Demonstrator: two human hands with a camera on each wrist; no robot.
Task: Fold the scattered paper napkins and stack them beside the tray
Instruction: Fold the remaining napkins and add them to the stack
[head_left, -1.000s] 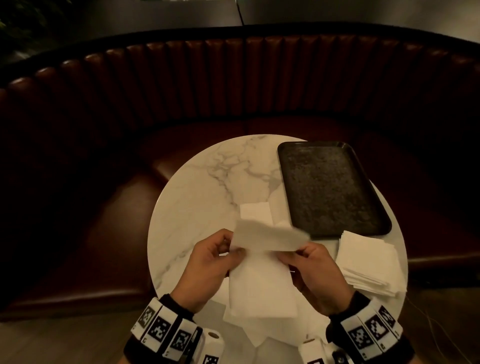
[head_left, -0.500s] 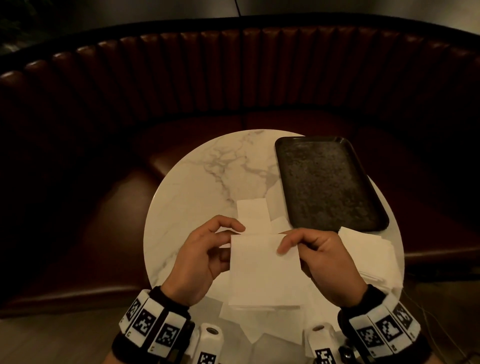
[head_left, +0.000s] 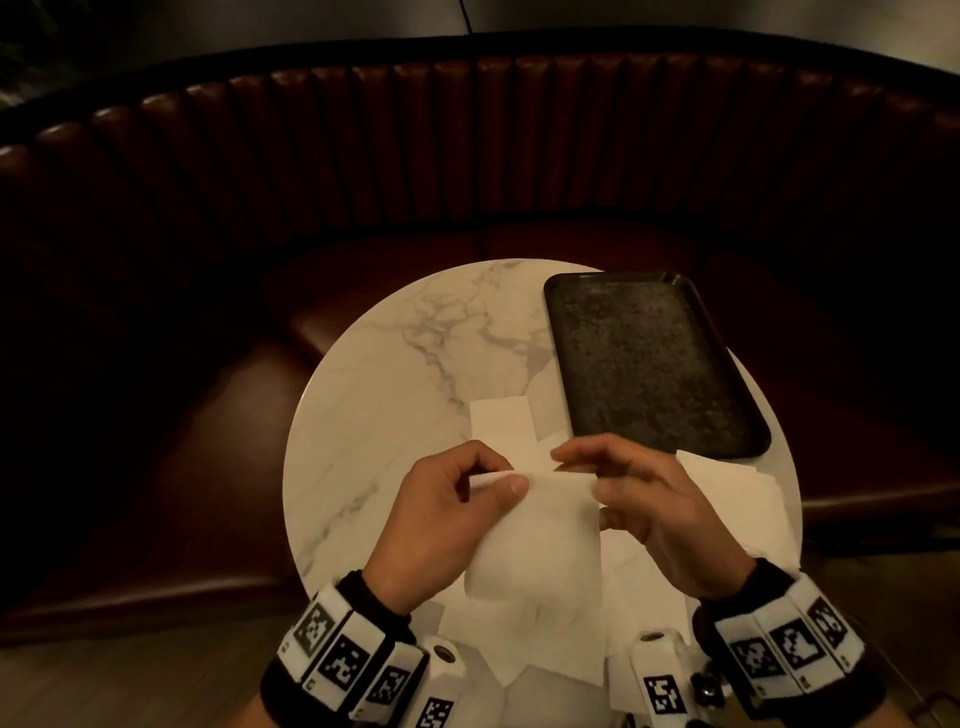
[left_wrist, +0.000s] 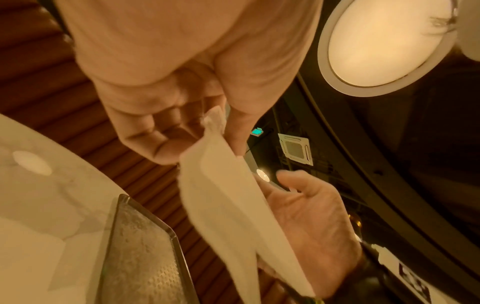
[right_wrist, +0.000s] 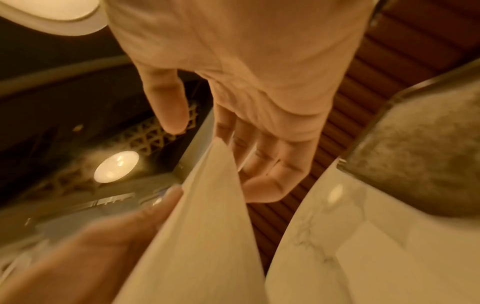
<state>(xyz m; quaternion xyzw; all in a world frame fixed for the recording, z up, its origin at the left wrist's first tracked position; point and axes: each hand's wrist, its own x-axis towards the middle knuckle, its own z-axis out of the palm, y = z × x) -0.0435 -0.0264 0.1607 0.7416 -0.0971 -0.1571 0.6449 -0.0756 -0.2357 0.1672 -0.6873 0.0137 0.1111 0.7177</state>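
Both hands hold one paper napkin (head_left: 535, 540) up above the round marble table (head_left: 395, 395), its top edge doubled over and its lower part hanging toward the person. The left hand (head_left: 447, 525) pinches the top left corner between thumb and forefinger, the other fingers curled behind. The right hand (head_left: 644, 499) is at the top right corner with looser, half-open fingers; in the right wrist view the paper's corner lies against the fingers while the thumb stands clear, so I cannot tell whether it really grips. To fold well, the two layers should probably be lined up edge to edge before any crease is pressed, and paper this thin wants a light pull so it neither tears nor sags. Laying it flat on the marble and running a finger along the fold would likely give a sharper line than creasing it in the air. The finished stack (head_left: 737, 499) lies just beside the near end of the dark tray (head_left: 649, 358), partly hidden by the right hand. More loose napkins (head_left: 501, 421) lie under and beyond the hands, but how many is hard to say, since they overlap and the held one covers them. Both wrist views are blurred and the light is dim.
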